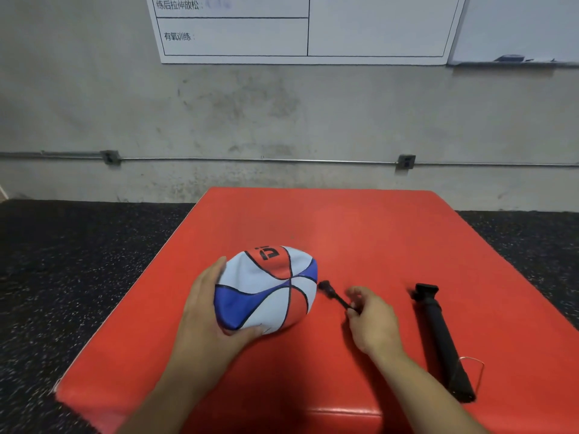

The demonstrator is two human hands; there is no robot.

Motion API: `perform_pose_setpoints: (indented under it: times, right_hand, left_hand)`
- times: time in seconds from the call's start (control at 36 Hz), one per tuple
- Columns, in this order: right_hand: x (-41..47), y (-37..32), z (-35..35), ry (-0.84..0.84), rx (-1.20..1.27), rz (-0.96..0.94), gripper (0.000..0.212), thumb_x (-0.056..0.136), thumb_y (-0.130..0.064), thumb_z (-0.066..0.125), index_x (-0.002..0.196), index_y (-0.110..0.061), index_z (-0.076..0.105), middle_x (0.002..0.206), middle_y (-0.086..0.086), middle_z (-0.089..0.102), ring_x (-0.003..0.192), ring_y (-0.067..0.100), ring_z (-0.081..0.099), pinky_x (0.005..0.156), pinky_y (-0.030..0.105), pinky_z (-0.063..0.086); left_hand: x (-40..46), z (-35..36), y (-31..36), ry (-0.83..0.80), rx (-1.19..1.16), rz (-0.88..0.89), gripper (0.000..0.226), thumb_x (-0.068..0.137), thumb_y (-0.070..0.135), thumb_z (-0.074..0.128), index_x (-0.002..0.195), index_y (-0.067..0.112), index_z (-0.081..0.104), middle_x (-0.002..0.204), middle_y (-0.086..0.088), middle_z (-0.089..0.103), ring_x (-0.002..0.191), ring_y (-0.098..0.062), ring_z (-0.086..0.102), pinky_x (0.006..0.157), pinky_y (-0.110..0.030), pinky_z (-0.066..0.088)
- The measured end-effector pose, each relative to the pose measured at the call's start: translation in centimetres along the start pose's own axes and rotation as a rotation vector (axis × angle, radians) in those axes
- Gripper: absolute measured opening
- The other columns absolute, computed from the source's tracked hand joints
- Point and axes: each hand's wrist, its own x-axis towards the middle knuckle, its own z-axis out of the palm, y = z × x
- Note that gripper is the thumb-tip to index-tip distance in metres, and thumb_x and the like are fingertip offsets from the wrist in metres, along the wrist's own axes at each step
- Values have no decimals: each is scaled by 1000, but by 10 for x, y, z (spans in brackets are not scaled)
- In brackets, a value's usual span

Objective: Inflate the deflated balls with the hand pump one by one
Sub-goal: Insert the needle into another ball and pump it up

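A deflated red, white and blue ball (269,288) lies on the red padded box (360,233). My left hand (206,308) holds the ball's left side, with fingers curled round its edge and thumb under the near rim. My right hand (372,321) pinches the near end of a short black hose with a needle fitting (333,294). The hose's far tip sits at the ball's right edge. The black hand pump (441,339) lies loose on the box to the right of my right hand, with a thin wire loop (477,369) by its near end.
The red box stands on a dark speckled rubber floor (78,261) against a grey concrete wall (282,114). A metal conduit (250,159) runs along the wall. A white printed chart (300,26) and a whiteboard (517,29) hang above.
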Motion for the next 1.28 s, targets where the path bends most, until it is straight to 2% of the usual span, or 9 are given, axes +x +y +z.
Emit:
perform_pose_setpoints:
  times: [0.22, 0.39, 0.53, 0.64, 0.72, 0.89, 0.97, 1.06, 1.28]
  right_hand:
    - [-15, -8, -12, 33, 42, -144, 33, 93, 5, 54, 101, -23, 68, 98, 7, 63, 102, 33, 61, 80, 35, 38]
    - [-46, -23, -45, -58, 271, -299, 18, 105, -16, 55, 118, -29, 50, 80, -7, 61, 77, 17, 58, 66, 25, 39]
    - [-70, -29, -61, -92, 379, -451, 33, 104, -40, 60, 132, -56, 50, 118, 18, 68, 109, 25, 66, 99, 45, 50]
    - [-87, -23, -67, -29, 367, -527, 19, 110, -37, 51, 118, -49, 64, 98, -14, 73, 87, 10, 66, 85, 26, 49]
    - [-96, -20, -74, -16, 335, -550, 24, 109, -38, 45, 107, -33, 69, 72, -15, 55, 68, 6, 49, 70, 37, 44]
    - [-109, -26, -93, -110, 346, -506, 23, 111, -31, 47, 131, -41, 55, 101, -41, 63, 96, -18, 57, 86, 7, 38]
    - [-112, -29, -96, -50, 385, -471, 17, 108, -58, 34, 110, -54, 50, 75, -18, 55, 70, 0, 51, 74, 25, 41]
    - [-111, -25, -96, 83, 468, -459, 52, 102, -68, 24, 102, -27, 55, 66, -15, 42, 64, 11, 40, 67, 42, 38]
    - [-106, -20, -108, 87, 428, -536, 25, 113, -35, 37, 106, -41, 60, 65, -4, 57, 62, 16, 53, 67, 42, 46]
  left_hand:
    - [-7, -12, -5, -9, -41, -58, 114, 61, 47, 99, 156, 41, 36, 153, 35, 39, 143, 4, 41, 118, -39, 42]
    - [-14, -14, 7, -6, -197, -30, 95, 76, 5, 89, 153, 34, 41, 135, 10, 64, 131, -2, 58, 111, -31, 51]
    - [-21, -10, 22, -36, -226, -13, 97, 78, -7, 85, 155, 33, 40, 112, 12, 69, 117, -10, 66, 97, -31, 59]
    - [-27, -4, 37, -37, -216, 12, 103, 73, -8, 88, 148, 43, 41, 112, 10, 66, 110, -4, 63, 90, -26, 60]
    - [-29, -3, 43, -47, -204, -4, 109, 67, -4, 94, 149, 44, 40, 127, 9, 60, 102, -3, 59, 86, -26, 61]
    - [-37, -2, 54, -163, -152, -53, 118, 65, 8, 99, 155, 45, 33, 132, 11, 56, 69, 0, 57, 74, -18, 54]
    - [-41, -4, 55, -208, -47, -19, 116, 64, 24, 101, 158, 40, 35, 138, 17, 55, 101, 8, 53, 93, -16, 45]
    - [-42, -5, 53, -217, 14, -30, 120, 58, 40, 101, 157, 44, 33, 139, 21, 52, 126, -3, 45, 109, -27, 38]
    - [-39, -4, 46, -301, 3, -118, 130, 53, 63, 96, 160, 46, 25, 157, 20, 36, 145, -7, 39, 121, -43, 38]
